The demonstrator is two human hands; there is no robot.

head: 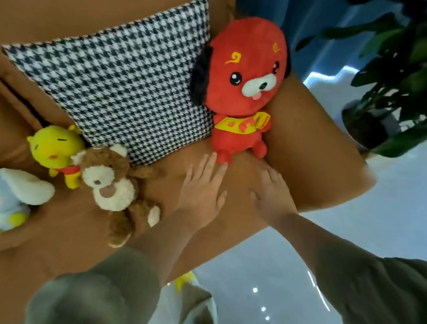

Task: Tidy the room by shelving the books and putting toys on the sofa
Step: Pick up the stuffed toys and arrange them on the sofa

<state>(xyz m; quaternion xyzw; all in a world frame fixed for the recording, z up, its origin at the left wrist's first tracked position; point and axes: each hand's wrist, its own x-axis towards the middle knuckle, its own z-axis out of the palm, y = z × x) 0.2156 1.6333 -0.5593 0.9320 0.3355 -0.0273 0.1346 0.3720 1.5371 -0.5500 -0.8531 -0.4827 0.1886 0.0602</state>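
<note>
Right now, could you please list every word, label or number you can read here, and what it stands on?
None can be read.
The red plush dog wears a yellow sash with red marks, perhaps characters, too blurred to read.
Its head's yellow swirls are ornament, not writing.

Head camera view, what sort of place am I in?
Likely a living room: a tan sofa with a houndstooth cushion and a red plush dog on it, and a potted plant beside it.
</note>
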